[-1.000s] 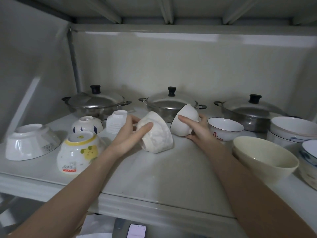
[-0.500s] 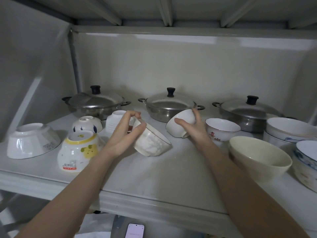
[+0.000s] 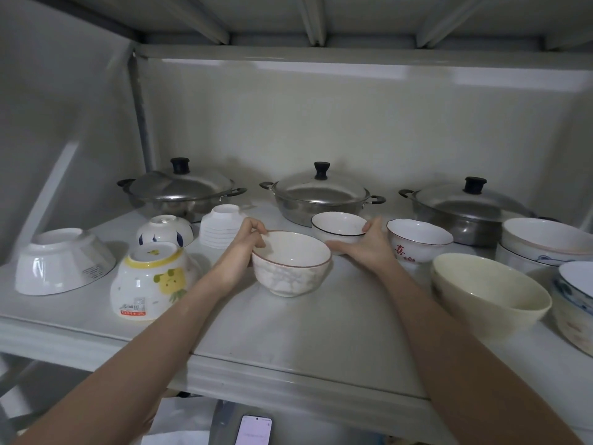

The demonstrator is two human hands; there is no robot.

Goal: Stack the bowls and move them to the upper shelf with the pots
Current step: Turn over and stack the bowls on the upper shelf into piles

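While both arms reach onto the shelf in the head view, the left hand has its grip closed on the rim of a marbled bowl, thumb and fingers pinching the near-left edge; that bowl stands upright on the shelf, mouth up, at the middle. Just behind it and to the right, the right hand grips a white bowl with a dark rim, fingers curled round its right side, and this bowl also sits upright, close in front of the middle pot. Two more lidded steel pots stand along the back wall, the left pot and the right pot. Left of the hands several bowls lie upside down: a large white bowl, a yellow-patterned bowl, a small blue-marked bowl and a ribbed white cup. Right of the hands, upright, are a bowl with red characters, a wide cream bowl, a stacked pair of white bowls and a blue-patterned bowl at the frame's edge. Below the shelf edge a lit phone shows.
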